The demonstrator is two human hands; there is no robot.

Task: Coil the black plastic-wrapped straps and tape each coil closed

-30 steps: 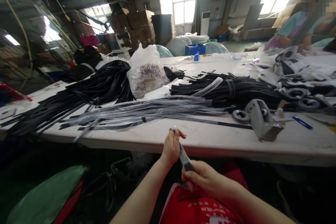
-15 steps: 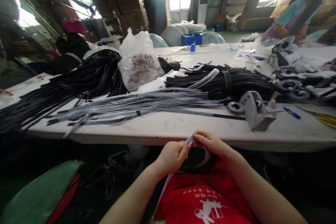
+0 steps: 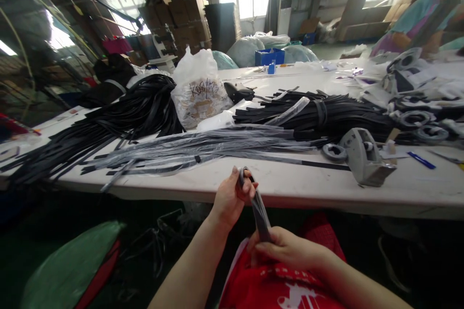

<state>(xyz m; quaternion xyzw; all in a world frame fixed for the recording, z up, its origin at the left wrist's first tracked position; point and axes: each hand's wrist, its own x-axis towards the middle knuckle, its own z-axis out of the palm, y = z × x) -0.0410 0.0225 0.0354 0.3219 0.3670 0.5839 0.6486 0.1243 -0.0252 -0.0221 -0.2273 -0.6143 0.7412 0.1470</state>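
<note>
A dark grey strip (image 3: 260, 212) is stretched between my two hands in front of the table edge. My left hand (image 3: 232, 198) is closed around its upper, looped end, with the fingers curled through the bend. Lower down and nearer my body, my right hand (image 3: 281, 246) pinches the strip's other part. Beyond my hands, several strips in clear plastic (image 3: 195, 147) lie across the table. Behind them rests a thick bundle of black strips (image 3: 344, 113), tied with a band.
On the right of the white table (image 3: 232, 178) stand a grey tape dispenser (image 3: 366, 157), a roll of tape (image 3: 334, 152) and a blue pen-like object (image 3: 421, 160). More black strips (image 3: 141, 106) and a white plastic bag (image 3: 199, 91) lie left. Another person (image 3: 406, 29) is at back right.
My right hand has moved down toward my body, drawing the strip out below my left hand. My left hand has risen slightly and turned. The view has shifted a little left.
</note>
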